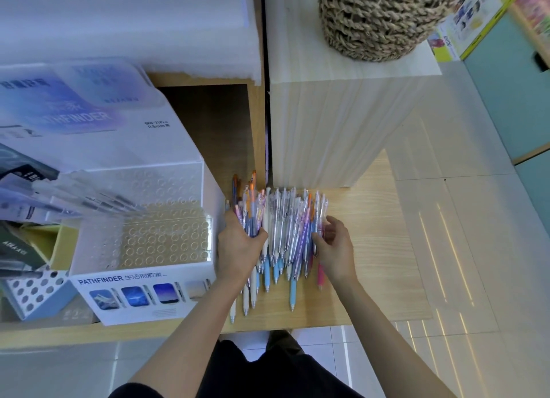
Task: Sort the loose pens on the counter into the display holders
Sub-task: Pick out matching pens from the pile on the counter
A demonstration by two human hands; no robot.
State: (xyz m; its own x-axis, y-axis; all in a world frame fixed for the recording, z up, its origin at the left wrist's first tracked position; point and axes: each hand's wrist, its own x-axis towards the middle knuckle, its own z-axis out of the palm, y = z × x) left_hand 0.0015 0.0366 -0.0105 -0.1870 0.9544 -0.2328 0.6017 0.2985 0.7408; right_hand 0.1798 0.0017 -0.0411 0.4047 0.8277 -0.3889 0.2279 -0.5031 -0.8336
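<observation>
**Both hands work the pen pile on the counter**

Your left hand curls its fingers round a bundle taken from the loose pens, at the nine o'clock edge of the pile. The barrels rise out of your fist toward twelve. Your right hand sits at the pile's three o'clock edge, thumb lifted and fingers bent against the outermost pens; you cannot tell whether they pinch one. The rest lie side by side on the light wood counter, tips toward six o'clock, caps against the foot of a pale wooden block. The clear display holder, marked PATHFINDER, stands just beside your left hand at nine o'clock, showing rows of round holes. A woven basket tops the block at one o'clock.
</observation>
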